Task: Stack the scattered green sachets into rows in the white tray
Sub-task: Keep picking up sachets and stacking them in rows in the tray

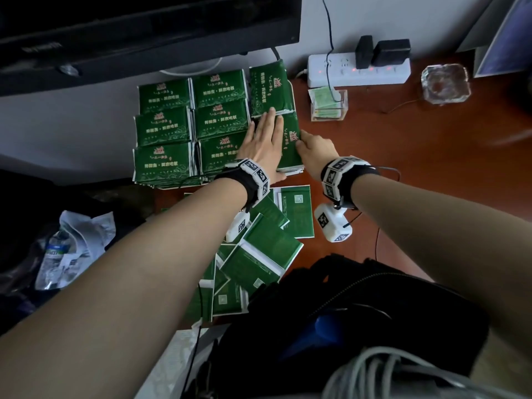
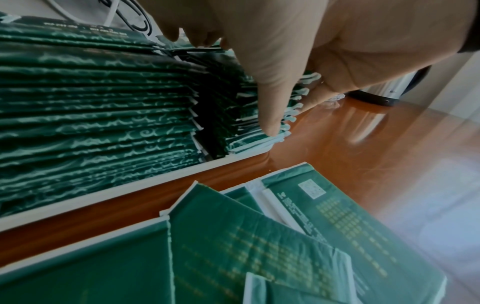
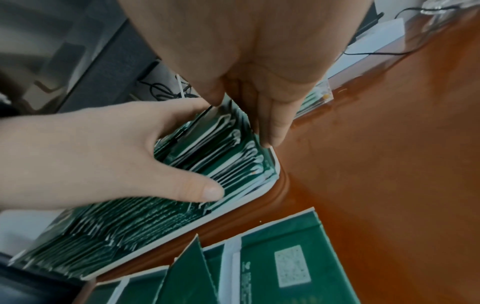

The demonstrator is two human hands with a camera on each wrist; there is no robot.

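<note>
Squaring corner sachet stack [image 1: 290, 145] in tray [image 3: 277, 164], left hand [image 1: 263, 142] flat, right hand [image 1: 315, 151] pinching; uneven squeezing risking toppling.

Right of the white tray [image 1: 293, 90], bare brown surface [image 1: 417, 156] lies open out to the power strip [image 1: 358, 71] and clear box [image 1: 329, 105]. Loose sachets [image 1: 259, 249] crowd the tray's near side. A dark monitor [image 1: 144, 33] overhangs its far side.

black wristbands [image 1: 342, 180], white marker cubes [image 1: 332, 223]
</note>
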